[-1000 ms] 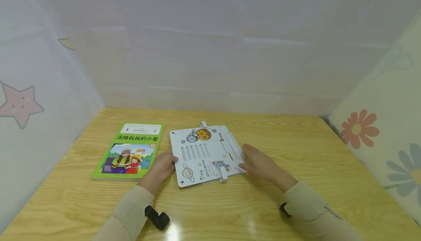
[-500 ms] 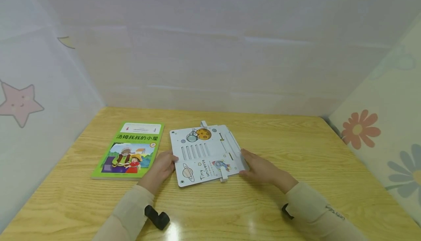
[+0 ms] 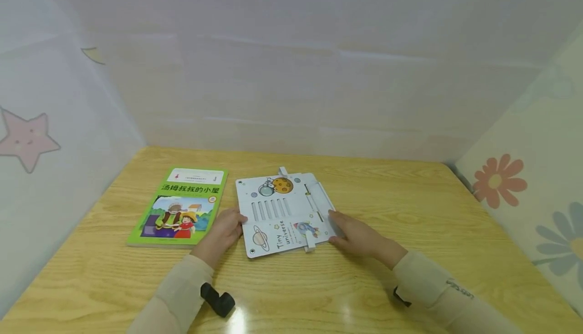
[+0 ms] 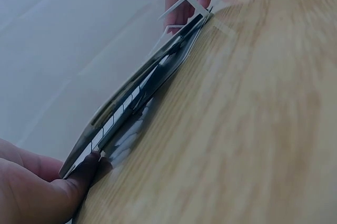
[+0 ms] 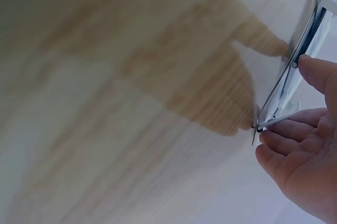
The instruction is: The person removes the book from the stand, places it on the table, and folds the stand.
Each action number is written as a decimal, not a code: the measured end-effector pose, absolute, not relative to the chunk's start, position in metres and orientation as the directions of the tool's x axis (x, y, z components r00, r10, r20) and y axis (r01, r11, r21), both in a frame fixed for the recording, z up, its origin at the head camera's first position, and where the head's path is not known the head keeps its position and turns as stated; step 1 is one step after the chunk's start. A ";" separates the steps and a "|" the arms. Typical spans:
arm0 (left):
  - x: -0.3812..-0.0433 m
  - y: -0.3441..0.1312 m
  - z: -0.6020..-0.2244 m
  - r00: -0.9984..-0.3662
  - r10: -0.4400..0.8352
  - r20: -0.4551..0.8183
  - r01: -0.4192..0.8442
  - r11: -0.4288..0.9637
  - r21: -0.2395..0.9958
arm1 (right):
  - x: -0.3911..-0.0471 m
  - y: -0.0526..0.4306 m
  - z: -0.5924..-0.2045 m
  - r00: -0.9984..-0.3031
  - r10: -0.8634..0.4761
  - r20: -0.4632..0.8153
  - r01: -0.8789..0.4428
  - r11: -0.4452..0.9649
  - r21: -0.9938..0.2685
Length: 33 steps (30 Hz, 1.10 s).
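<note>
A white book stand (image 3: pixel 268 222) printed with planets, an astronaut and "Tiny universe" lies nearly flat on the table in the head view. My left hand (image 3: pixel 226 230) pinches its left edge; the left wrist view shows the thumb (image 4: pixel 79 179) at the gap between its layers. At the stand's right edge, my right hand (image 3: pixel 357 235) holds the narrow sliding panel (image 3: pixel 324 200), its thumb nearer me and its fingers farther off. White page clips (image 3: pixel 309 243) stick out from the near and far edges. The undersides of the fingers are hidden from above.
A green picture book (image 3: pixel 182 217) with Chinese lettering lies to the left of the stand, close to my left hand. The wooden table (image 3: pixel 410 202) meets a pale cloth backdrop (image 3: pixel 291 96) behind and printed cloth at both sides.
My right hand has shifted slightly left onto the stand's right edge, and the sliding panel there has changed position. The left hand and the picture book stay put.
</note>
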<state>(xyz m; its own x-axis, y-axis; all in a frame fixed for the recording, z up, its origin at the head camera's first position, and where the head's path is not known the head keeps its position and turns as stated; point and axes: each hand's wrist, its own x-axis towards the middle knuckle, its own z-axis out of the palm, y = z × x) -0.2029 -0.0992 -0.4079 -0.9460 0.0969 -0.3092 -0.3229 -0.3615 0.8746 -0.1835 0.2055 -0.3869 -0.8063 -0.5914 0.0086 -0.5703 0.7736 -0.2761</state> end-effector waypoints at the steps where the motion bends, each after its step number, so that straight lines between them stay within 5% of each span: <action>1: -0.203 -0.099 -0.408 -0.946 0.095 -0.309 -0.322 -0.362 0.875 | -0.184 0.206 -0.387 -0.802 -0.598 0.011 -0.579 0.771 -0.266; 19: -0.204 -0.098 -0.403 -0.938 0.088 -0.334 -0.344 -0.321 0.882 | -0.183 0.205 -0.391 -0.761 -0.648 0.038 -0.648 0.753 -0.116; 33: -0.213 -0.097 -0.398 -0.917 0.003 -0.399 -0.390 -0.210 0.896 | -0.171 0.195 -0.389 -0.795 -0.605 0.049 -0.607 0.793 -0.060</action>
<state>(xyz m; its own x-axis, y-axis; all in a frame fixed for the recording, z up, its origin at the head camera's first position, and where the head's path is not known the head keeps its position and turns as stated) -0.2128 -0.0969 -0.3981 -0.9170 0.0030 -0.3988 -0.3904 -0.2103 0.8963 -0.1710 0.1949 -0.3887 -0.7949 -0.6048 0.0487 -0.6068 0.7926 -0.0598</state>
